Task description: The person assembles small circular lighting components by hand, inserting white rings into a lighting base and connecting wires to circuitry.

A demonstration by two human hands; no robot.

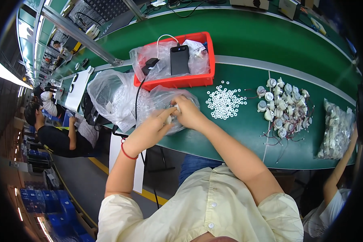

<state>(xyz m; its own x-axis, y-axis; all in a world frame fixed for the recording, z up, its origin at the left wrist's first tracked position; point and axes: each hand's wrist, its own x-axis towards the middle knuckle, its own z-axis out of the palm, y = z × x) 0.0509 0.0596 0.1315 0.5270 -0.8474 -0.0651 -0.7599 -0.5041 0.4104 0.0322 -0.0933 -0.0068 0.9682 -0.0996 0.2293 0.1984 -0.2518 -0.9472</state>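
Both my hands meet over a clear plastic bag (157, 101) lying on the green bench (238, 129). My left hand (155, 125), with a red band at the wrist, pinches a small white part (171, 117) with its fingers. My right hand (187, 113) is closed around the same small white part from the other side. A spread of small white rings (225, 101) lies on the bench just right of my right hand. Further right is a cluster of small white motors (284, 107) with thin red and black wires.
A red tray (207, 60) behind the bag holds a black power bank, a cable and plastic bags. Another large clear bag (109, 94) lies to the left. A bag of parts (336, 129) sits far right by another person's arm. A seated person works at left.
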